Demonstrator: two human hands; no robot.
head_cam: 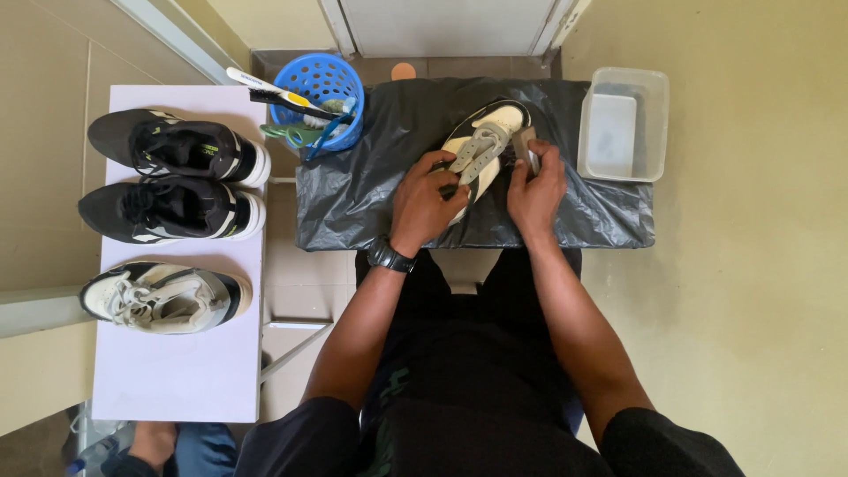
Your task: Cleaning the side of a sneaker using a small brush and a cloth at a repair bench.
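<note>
Sneaker (487, 140), white and grey, sits on the black plastic sheet (371, 177) right under both hands, toe angled up-right away from the person, heel toward them. Left hand (427, 201) is curled over the heel end near the laces, right hand (535, 187) pinches its right side. Both are equally close, touching it.

Three shoes (172, 216) on white board (177, 380); blue basket (327, 84); clear tub (623, 124).

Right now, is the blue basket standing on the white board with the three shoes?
No, the blue basket stands beside the white board, at the black plastic sheet.
</note>
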